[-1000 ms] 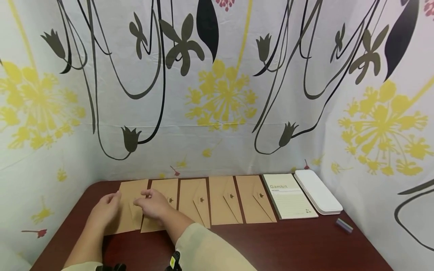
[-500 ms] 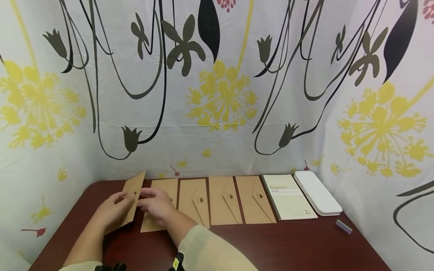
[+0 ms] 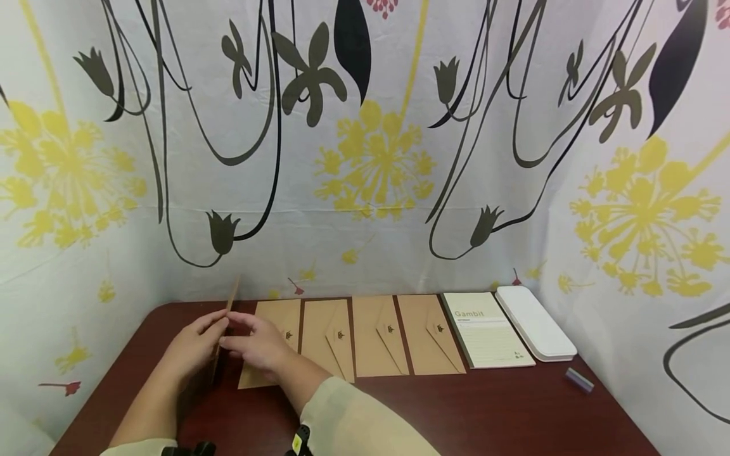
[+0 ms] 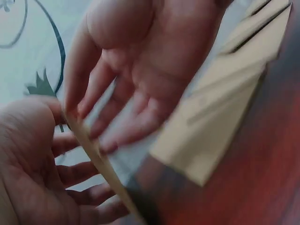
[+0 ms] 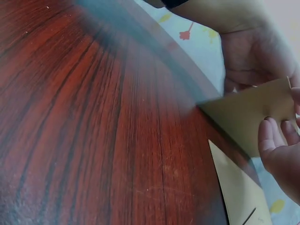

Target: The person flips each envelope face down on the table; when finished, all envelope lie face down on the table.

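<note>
A brown kraft envelope point(image 3: 233, 295) stands on edge at the left of the row, seen nearly edge-on in the head view. My left hand point(image 3: 194, 345) holds it from the left, with the thumb near the top edge and the fingers behind. The right hand point(image 3: 259, 342) reaches in from the right; its loosely bent fingertips touch the face of the envelope point(image 5: 262, 105) near the edge in the right wrist view. The left wrist view is blurred, and my two hands meet at the envelope's upper edge there. Its flap cannot be made out.
Several more brown envelopes point(image 3: 373, 335) with small dark emblems lie in a row on the dark red table point(image 3: 399, 418). Right of them are a notepad point(image 3: 485, 335) marked "Gambit", a white flat case point(image 3: 536, 323) and a small greyish stick point(image 3: 579, 380). Patterned cloth point(image 3: 365, 253) hangs behind.
The leftmost envelope lay flat a second ago; my left hand has raised it and turned it on edge. My right hand has drawn a little left, its fingertips now at the envelope.
</note>
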`<state>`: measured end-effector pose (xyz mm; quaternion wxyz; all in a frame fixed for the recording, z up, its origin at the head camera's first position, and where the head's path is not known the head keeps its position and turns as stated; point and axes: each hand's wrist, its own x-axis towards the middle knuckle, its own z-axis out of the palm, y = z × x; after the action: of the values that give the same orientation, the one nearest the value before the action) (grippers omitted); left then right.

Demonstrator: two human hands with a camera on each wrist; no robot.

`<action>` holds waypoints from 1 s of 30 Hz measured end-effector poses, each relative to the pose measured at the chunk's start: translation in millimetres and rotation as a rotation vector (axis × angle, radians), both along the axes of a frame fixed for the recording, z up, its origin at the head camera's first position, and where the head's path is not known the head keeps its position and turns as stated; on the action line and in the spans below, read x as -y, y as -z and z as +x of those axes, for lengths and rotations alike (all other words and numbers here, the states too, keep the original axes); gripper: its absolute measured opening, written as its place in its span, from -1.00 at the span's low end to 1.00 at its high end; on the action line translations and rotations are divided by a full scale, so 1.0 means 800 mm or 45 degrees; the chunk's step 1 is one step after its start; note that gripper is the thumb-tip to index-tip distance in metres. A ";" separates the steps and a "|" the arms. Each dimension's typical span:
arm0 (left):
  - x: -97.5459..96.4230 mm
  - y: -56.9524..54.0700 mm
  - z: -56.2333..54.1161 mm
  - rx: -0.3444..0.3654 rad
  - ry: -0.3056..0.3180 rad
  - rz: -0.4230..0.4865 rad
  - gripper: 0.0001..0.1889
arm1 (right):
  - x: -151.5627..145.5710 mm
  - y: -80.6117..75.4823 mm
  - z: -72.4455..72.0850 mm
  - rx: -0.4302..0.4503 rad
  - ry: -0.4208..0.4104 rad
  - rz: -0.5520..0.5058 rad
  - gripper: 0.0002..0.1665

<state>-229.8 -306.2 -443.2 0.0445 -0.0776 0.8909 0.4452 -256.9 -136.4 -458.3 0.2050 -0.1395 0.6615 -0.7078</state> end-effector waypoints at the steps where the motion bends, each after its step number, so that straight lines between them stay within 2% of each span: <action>1: -0.001 -0.004 0.001 -0.009 -0.004 -0.017 -0.20 | 0.001 -0.002 0.001 -0.004 -0.011 -0.004 -0.42; 4: -0.004 -0.014 0.003 -0.034 -0.032 -0.067 -0.27 | 0.003 -0.005 0.006 -0.021 -0.029 0.030 -0.46; 9: -0.001 -0.022 0.006 -0.087 -0.171 -0.075 -0.36 | 0.007 0.000 0.012 0.042 -0.061 0.129 -0.52; 13: 0.004 -0.018 0.010 -0.153 -0.289 -0.016 -0.43 | 0.007 0.006 0.012 0.112 -0.141 0.153 -0.49; 17: 0.009 -0.012 0.011 -0.161 -0.350 0.090 -0.43 | 0.005 0.010 0.011 0.180 -0.182 0.148 -0.43; 20: 0.013 -0.011 0.012 -0.159 -0.369 0.134 -0.42 | 0.005 0.013 0.010 0.184 -0.157 0.137 -0.39; 26: 0.025 -0.006 0.006 -0.142 -0.463 0.147 -0.34 | 0.002 0.012 0.009 0.182 -0.106 0.134 -0.38; 30: 0.036 0.000 0.002 -0.101 -0.456 0.106 -0.29 | -0.002 0.012 0.007 0.196 -0.118 0.129 -0.37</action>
<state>-228.0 -335.4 -443.3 -0.0676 -0.2156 0.8447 0.4853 -251.3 -135.0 -467.8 0.2944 -0.1046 0.6715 -0.6719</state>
